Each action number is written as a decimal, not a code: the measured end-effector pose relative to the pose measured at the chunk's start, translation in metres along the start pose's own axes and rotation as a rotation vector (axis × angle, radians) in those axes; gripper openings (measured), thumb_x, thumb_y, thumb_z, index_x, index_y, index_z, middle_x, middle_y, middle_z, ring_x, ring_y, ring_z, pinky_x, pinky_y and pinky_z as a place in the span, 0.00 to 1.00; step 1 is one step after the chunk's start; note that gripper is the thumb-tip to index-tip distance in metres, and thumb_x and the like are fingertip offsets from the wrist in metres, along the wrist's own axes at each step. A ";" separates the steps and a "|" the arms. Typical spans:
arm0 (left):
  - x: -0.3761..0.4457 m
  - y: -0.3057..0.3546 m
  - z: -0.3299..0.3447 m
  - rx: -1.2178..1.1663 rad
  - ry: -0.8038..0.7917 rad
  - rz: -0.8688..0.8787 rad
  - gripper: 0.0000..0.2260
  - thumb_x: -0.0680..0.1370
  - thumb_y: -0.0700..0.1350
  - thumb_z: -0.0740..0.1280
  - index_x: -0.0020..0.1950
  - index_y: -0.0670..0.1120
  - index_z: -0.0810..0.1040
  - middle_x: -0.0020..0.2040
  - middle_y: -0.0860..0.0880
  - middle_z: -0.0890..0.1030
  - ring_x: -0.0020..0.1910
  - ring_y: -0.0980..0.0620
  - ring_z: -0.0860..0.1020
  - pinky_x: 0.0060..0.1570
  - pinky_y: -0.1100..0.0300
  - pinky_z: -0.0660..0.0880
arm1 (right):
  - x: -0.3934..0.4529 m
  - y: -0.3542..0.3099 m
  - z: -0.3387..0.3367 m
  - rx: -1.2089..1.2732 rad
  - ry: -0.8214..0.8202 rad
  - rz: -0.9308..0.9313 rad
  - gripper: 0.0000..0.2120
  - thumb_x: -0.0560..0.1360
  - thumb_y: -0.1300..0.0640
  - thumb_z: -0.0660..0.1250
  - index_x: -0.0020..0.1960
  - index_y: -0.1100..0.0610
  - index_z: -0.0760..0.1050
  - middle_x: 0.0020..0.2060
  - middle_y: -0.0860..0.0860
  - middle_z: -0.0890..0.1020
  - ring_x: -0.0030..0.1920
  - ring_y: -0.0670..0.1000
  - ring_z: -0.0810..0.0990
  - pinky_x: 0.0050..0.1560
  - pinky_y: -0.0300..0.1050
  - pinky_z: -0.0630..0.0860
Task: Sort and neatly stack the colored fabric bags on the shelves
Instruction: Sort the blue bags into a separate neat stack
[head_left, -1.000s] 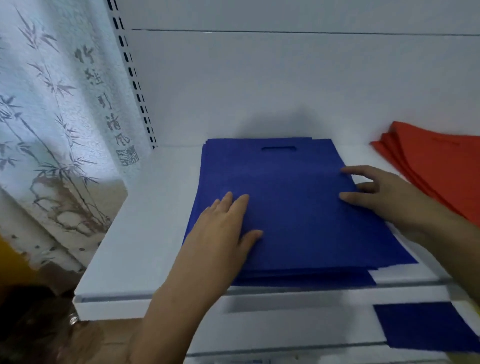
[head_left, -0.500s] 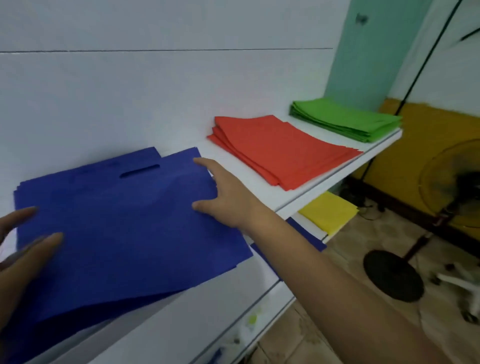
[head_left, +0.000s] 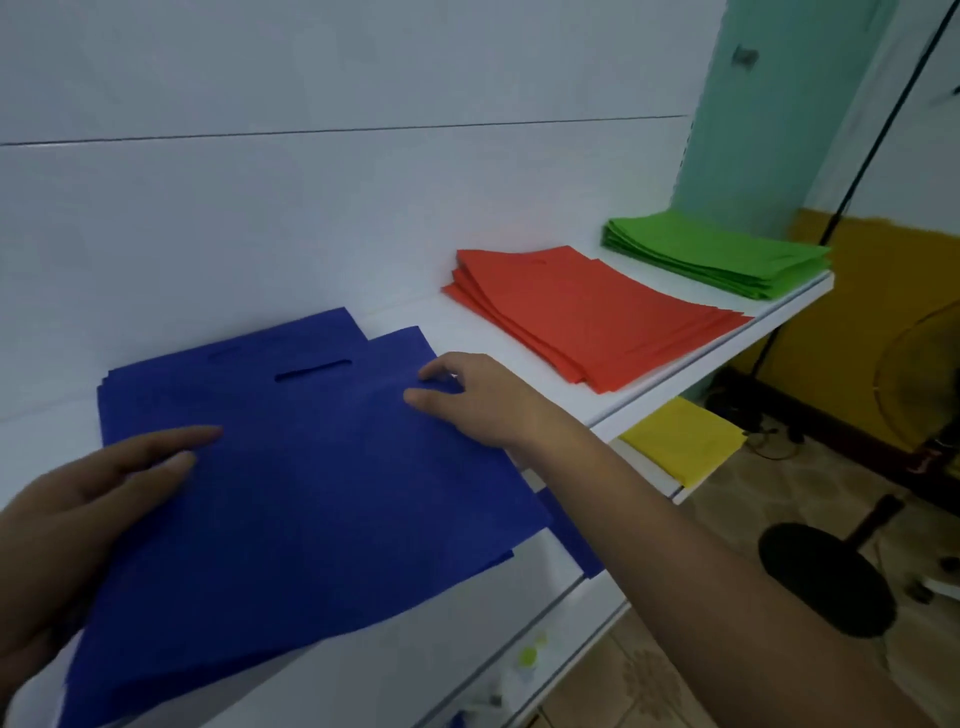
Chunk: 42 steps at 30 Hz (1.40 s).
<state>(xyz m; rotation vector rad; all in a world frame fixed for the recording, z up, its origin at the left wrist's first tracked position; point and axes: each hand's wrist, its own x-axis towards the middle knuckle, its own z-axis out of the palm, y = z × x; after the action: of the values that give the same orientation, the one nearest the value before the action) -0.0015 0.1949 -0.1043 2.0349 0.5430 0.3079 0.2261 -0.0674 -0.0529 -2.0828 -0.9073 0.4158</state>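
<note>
Head view, and both hands are down on the blue bags (head_left: 311, 499), a loose pile on the top shelf (head_left: 665, 384). The left hand (head_left: 78, 514) lies at the pile's left edge, fingers stretched out fairly straight across the top bag, pointing toward the middle; whether the thumb is tucked under the fabric I cannot tell. The right hand (head_left: 478, 402) rests at the far right corner of the pile, fingers lightly bent with the tips on the fabric, not visibly pinching anything.

Between the two hands, a little beyond them, sits the top bag's cut-out handle slot (head_left: 313, 369). The bags under it are fanned out, one corner poking past toward the back wall, and the front edges overhang the shelf lip just below the left hand.

Beyond the right hand, along the same shelf, comes a stack of red bags (head_left: 587, 317), slightly splayed, and past that, at the shelf's far end, a stack of green bags (head_left: 722, 257). Below the right forearm, on a lower shelf, lies a yellow bag (head_left: 685, 441), with a strip of another blue bag (head_left: 571, 540) showing nearer. A black fan base (head_left: 826, 582) stands on the floor.
</note>
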 end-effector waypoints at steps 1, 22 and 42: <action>-0.011 0.032 0.015 -0.030 0.001 -0.069 0.16 0.73 0.56 0.63 0.61 0.58 0.77 0.59 0.60 0.79 0.55 0.59 0.79 0.52 0.59 0.74 | 0.002 0.001 0.000 -0.026 -0.005 -0.005 0.21 0.75 0.46 0.67 0.65 0.51 0.72 0.64 0.44 0.73 0.61 0.44 0.72 0.56 0.39 0.68; -0.057 0.084 0.057 0.439 0.291 -0.005 0.17 0.77 0.42 0.63 0.64 0.56 0.73 0.62 0.49 0.76 0.59 0.46 0.74 0.57 0.51 0.69 | -0.019 -0.019 0.021 -0.490 0.155 -0.209 0.23 0.76 0.52 0.66 0.69 0.53 0.67 0.62 0.51 0.74 0.61 0.52 0.73 0.61 0.44 0.69; -0.029 0.249 0.305 0.113 0.003 0.415 0.15 0.76 0.42 0.67 0.57 0.60 0.78 0.51 0.70 0.74 0.48 0.72 0.74 0.48 0.66 0.72 | -0.209 0.162 -0.203 -0.082 0.543 0.069 0.20 0.78 0.58 0.63 0.69 0.49 0.68 0.65 0.43 0.72 0.61 0.40 0.70 0.64 0.37 0.67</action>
<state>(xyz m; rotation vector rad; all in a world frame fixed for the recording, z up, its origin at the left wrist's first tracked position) 0.1664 -0.1563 -0.0394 2.2495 0.1358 0.5359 0.2708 -0.3976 -0.0586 -2.1458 -0.5348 -0.1570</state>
